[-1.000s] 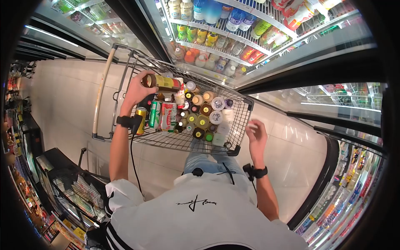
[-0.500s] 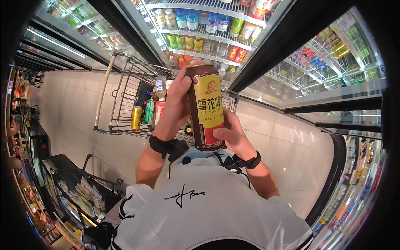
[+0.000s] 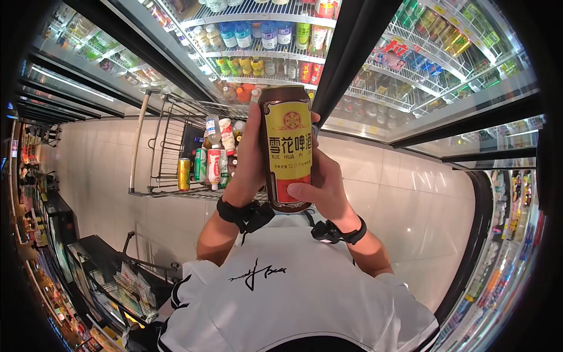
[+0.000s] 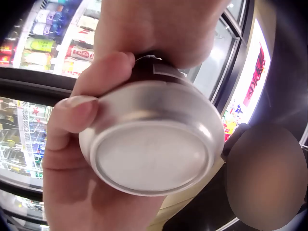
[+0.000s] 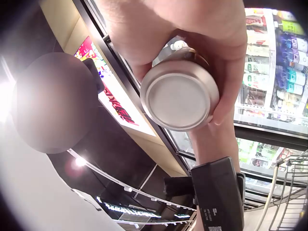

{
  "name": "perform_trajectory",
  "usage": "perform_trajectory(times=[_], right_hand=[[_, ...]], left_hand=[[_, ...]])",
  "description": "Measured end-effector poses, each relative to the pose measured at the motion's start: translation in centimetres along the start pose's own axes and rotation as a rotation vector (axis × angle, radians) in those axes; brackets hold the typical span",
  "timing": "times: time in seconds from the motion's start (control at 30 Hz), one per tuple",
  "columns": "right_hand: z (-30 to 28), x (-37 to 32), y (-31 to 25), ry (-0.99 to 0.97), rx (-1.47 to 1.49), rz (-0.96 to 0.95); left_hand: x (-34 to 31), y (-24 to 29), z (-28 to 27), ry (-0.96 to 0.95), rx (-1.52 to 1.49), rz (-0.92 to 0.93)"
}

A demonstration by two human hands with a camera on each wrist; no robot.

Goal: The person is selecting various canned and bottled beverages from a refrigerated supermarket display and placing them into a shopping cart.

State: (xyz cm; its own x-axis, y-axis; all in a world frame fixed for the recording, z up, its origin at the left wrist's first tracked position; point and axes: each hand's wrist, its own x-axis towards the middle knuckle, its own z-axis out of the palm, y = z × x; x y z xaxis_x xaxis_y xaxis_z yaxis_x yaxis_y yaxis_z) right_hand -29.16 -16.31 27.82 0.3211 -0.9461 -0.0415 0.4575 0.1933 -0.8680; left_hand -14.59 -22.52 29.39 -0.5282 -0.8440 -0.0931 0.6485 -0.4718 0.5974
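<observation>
A tall brown beer can (image 3: pixel 288 141) with a yellow and red label stands upright close in front of the chest, its label facing the head camera. My left hand (image 3: pixel 248 161) grips its left side, the fingers mostly hidden behind it. From the lower right my right hand (image 3: pixel 326 185) holds the can, the thumb laid across the red part of the label. Both wrist views look up at the can's silver base (image 4: pixel 154 159), with fingers wrapped around the sides.
To the left stands a wire shopping cart (image 3: pixel 158 132) with a gold can (image 3: pixel 184 175), a green can (image 3: pixel 200 165) and several bottles. Glass-door fridges with drink shelves (image 3: pixel 258 56) line the far side. Another cart (image 3: pixel 117 281) is at lower left.
The left hand has lifted the can from over the cart to in front of the chest and turned it upright. My right hand has come up and taken hold of it too.
</observation>
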Motion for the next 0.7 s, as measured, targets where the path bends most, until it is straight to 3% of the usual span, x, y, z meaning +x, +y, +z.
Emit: perform_trajectory(times=[0.13,0.2,0.33,0.43,0.5,0.53,0.6,0.7], right_hand=[[0.7,-0.6,-0.4,0.068,-0.006,-0.074],[1.1,-0.9,-1.2,0.143,-0.336,-0.069],[1.6,-0.5,-1.0,0.189,-0.459,-0.143],[1.6,-0.2,-0.4,0.202,-0.393,-0.206],[1.4,0.1,-0.3,0.137,-0.302,-0.210],[1.3,-0.1,-0.5,0.116,-0.296,-0.158],[2.0,-0.5,-1.6,0.108,0.051,-0.021],[1.4,0.5,0.2,0.116,0.003,-0.098]], left_hand=[[0.0,-0.6,0.3,-0.043,0.011,0.040],[-0.2,-0.6,1.0,0.143,0.110,0.018],[-0.3,-0.8,1.0,0.188,0.141,0.075],[-0.6,-0.2,0.5,0.159,0.141,0.046],[-1.0,0.4,0.2,0.041,0.103,0.013],[-1.3,0.3,0.0,0.013,0.110,0.016],[-1.3,0.2,-0.9,0.118,0.072,0.058],[-0.7,1.1,-1.1,-0.031,0.184,0.032]])
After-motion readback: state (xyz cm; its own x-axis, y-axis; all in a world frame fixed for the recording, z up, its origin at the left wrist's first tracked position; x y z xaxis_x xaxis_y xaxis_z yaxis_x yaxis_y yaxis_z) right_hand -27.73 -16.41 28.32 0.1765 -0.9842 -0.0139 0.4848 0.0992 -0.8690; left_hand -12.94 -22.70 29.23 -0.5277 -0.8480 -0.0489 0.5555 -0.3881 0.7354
